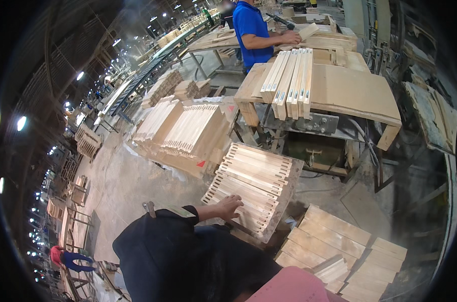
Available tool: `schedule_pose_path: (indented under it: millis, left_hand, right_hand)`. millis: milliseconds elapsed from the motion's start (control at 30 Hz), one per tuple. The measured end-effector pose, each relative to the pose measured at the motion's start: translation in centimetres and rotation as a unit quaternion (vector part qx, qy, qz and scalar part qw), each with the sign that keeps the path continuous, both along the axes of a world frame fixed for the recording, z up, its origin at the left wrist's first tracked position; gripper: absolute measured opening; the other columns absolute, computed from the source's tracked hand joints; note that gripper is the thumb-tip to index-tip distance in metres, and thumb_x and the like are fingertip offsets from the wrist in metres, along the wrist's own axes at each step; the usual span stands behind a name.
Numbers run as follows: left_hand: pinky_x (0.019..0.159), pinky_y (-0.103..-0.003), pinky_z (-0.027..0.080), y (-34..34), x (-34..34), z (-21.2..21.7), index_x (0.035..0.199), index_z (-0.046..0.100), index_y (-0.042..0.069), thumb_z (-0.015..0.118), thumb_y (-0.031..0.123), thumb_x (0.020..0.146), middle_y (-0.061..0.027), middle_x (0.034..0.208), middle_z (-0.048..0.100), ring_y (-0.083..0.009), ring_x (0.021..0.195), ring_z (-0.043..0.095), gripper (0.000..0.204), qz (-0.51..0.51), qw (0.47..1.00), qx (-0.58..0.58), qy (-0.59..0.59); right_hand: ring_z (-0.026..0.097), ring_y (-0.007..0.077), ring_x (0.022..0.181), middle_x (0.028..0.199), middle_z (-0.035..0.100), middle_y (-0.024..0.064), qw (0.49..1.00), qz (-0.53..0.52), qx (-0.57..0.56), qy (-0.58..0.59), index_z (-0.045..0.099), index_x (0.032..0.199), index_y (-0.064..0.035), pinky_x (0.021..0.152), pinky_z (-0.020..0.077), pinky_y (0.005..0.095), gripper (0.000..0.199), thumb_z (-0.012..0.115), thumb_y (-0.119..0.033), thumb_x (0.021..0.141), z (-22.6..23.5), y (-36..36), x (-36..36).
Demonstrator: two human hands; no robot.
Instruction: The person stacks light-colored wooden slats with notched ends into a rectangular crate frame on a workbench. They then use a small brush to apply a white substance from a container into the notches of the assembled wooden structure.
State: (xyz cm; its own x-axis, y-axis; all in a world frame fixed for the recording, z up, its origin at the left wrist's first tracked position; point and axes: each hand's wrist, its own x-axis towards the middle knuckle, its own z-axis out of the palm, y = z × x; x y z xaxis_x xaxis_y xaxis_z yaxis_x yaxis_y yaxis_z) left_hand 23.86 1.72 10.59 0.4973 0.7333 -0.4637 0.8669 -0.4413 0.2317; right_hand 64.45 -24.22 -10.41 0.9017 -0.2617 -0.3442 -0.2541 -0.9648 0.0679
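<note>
My left hand [229, 207] reaches out of a black sleeve. Its fingers are spread over the near left part of a layer of pale wooden slats [252, 177], and nothing shows in its grasp. The slats lie side by side, with slots cut near their ends, on a board [291, 183]. My right hand is out of sight; pink cloth [294, 288] shows at the lower edge. Right of my body are stacked flat wooden boards [334, 229], with a few narrow wood pieces [333, 270] on top.
Ahead, a workbench [354, 93] bears a row of upright slotted wood pieces [291, 80]. A person in a blue shirt [251, 32] handles wood behind it. Stacked slats [188, 126] stand on the floor to the left. A roller conveyor [138, 78] runs farther back.
</note>
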Motion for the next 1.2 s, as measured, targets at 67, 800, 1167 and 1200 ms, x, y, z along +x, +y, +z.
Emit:
schedule_pose_path:
  millis: [67,800,1167,1200]
  left_hand:
    - [0.107,-0.045,0.041,-0.1,-0.3,0.0,0.127,0.06,0.001,0.073,0.028,0.082,-0.021,0.134,0.05,-0.0377,0.129,0.045,0.054,0.002,1.0,-0.019,-0.007]
    - [0.1,-0.044,0.047,-0.5,-4.7,-2.0,0.117,0.065,0.002,0.071,0.022,0.082,-0.0182,0.119,0.06,-0.037,0.116,0.056,0.041,0.111,0.977,0.025,-0.179]
    - [0.1,-0.044,0.046,2.3,-10.3,-2.7,0.117,0.064,0.002,0.07,0.018,0.083,-0.0194,0.122,0.06,-0.0381,0.117,0.056,0.038,0.135,0.957,0.033,-0.256]
    - [0.1,-0.044,0.046,2.6,-10.9,-3.0,0.117,0.064,0.002,0.069,0.018,0.083,-0.0197,0.122,0.06,-0.0382,0.117,0.056,0.038,0.134,0.954,0.051,-0.265]
  right_hand:
    - [0.05,0.0413,0.118,0.132,0.044,0.026,1.0,-0.009,0.002,0.024,0.009,0.155,-0.0198,0.086,0.0445,0.0617,0.125,0.085,-0.052,0.061,0.2,0.1,0.2]
    - [0.053,0.0335,0.122,0.142,0.047,0.0231,0.788,0.09,0.608,-0.006,0.032,0.147,0.0089,0.1,0.048,0.0395,0.097,0.082,-0.015,0.067,11.1,3.1,2.2]
    - [0.061,0.0366,0.113,0.119,0.063,0.0235,0.749,0.381,0.523,-0.142,0.051,0.125,0.0047,0.098,0.0464,0.0431,0.083,0.089,-0.026,0.058,29.0,25.4,4.6]
    - [0.061,0.0371,0.113,0.12,0.063,0.024,0.736,0.402,0.522,-0.157,0.051,0.124,0.005,0.097,0.0465,0.0433,0.082,0.089,-0.029,0.06,30.7,27.4,4.1]
